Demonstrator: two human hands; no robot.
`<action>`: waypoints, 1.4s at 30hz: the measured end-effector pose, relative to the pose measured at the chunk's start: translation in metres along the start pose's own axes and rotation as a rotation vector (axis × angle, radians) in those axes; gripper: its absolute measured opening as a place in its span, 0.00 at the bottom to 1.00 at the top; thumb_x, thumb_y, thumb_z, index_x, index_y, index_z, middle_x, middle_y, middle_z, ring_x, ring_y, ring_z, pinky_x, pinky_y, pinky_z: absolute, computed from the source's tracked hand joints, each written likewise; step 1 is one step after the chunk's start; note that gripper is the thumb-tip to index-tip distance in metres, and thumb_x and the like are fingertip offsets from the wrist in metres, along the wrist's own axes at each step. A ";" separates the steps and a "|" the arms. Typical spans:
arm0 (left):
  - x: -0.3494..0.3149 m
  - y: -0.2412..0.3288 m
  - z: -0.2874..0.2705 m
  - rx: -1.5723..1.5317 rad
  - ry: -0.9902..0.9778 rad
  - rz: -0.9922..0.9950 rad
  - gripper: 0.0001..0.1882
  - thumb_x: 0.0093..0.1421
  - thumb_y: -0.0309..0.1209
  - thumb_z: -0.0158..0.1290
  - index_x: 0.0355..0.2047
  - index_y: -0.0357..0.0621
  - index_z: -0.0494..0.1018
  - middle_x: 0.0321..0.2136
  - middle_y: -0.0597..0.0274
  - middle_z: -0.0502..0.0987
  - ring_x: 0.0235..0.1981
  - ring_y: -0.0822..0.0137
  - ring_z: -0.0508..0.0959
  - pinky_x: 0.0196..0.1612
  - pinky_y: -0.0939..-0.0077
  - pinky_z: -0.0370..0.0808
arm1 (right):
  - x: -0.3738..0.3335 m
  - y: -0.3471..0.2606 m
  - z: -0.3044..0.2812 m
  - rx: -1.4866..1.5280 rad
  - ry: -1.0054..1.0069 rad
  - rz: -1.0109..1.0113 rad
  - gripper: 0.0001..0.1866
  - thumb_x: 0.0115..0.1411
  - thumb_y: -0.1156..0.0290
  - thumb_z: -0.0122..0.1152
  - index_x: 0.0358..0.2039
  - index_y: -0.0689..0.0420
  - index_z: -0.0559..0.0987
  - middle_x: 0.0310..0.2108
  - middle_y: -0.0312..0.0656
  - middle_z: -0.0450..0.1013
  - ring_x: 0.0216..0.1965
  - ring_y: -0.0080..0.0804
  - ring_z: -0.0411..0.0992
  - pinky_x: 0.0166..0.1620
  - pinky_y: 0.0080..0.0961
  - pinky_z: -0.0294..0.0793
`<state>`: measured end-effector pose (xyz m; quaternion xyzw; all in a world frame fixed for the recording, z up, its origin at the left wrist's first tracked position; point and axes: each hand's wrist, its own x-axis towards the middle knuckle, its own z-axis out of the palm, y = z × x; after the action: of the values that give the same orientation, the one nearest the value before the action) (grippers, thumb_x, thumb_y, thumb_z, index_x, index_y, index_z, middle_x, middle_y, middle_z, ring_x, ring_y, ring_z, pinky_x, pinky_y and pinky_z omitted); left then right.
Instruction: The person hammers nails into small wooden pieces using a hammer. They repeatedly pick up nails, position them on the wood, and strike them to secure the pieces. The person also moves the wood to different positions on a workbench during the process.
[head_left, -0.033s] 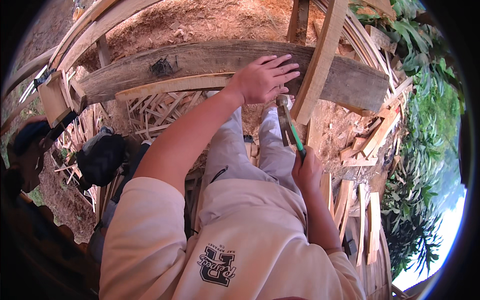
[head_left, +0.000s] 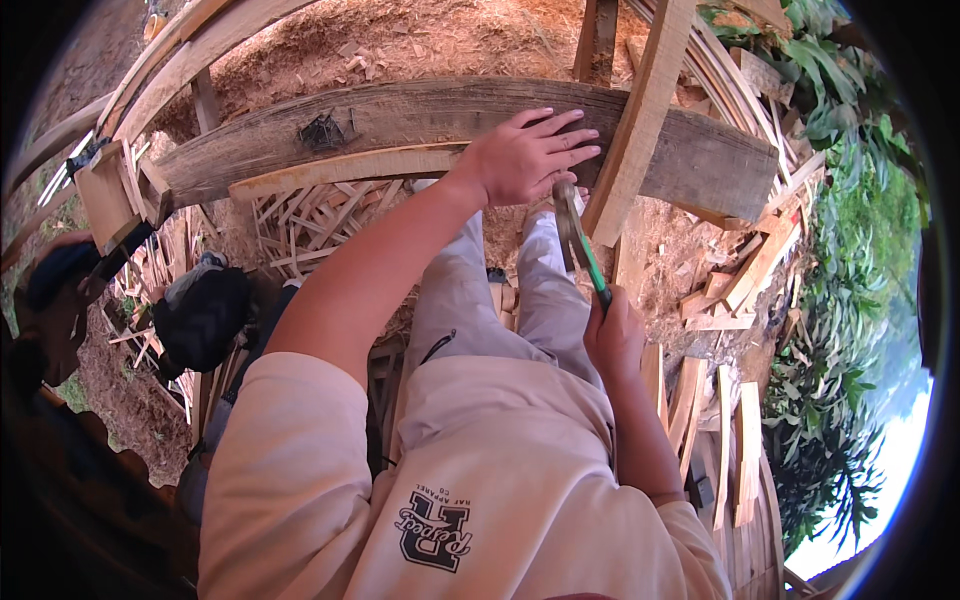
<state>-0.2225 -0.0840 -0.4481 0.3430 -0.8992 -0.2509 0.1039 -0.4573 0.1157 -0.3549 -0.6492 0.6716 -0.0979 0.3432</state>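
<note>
The right grip (head_left: 615, 328) is closed around the handle of a claw hammer (head_left: 580, 240), which slants up and left over the trouser legs (head_left: 470, 300), its head just beside the thumb of the left grip at the near edge of a weathered plank worktop (head_left: 420, 112). The left grip (head_left: 530, 158) lies palm down on that worktop with its fingers spread; whether it pins something underneath cannot be told. A pale wooden strip (head_left: 345, 170) runs along the near edge and passes out of sight under the left wrist. To the right, a pale board (head_left: 638, 125) crosses the worktop at a steep slant, close to the left fingertips, bounding the room on that side; beyond it the worktop runs bare to its squared end. To the left, a bare stretch separates the hand from a small heap of dark nails (head_left: 325, 130). Past the far edge lies open ground (head_left: 440, 45) strewn with shavings; below the near edge, wood offcuts (head_left: 315, 225) lie heaped. The cream shirt (head_left: 500, 450) bears dark printed lettering (head_left: 435, 530) on its front, upside down in this view.
</note>
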 end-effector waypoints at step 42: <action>0.002 -0.002 0.001 -0.026 0.054 0.018 0.22 0.70 0.42 0.56 0.63 0.61 0.79 0.65 0.78 0.77 0.72 0.67 0.69 0.73 0.61 0.67 | -0.007 -0.005 -0.014 0.087 0.128 -0.072 0.08 0.70 0.70 0.60 0.40 0.60 0.71 0.25 0.59 0.77 0.26 0.64 0.77 0.29 0.56 0.75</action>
<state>-0.2232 -0.0863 -0.4501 0.3403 -0.8957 -0.2525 0.1348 -0.4615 0.1173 -0.3393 -0.6500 0.6635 -0.1805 0.3236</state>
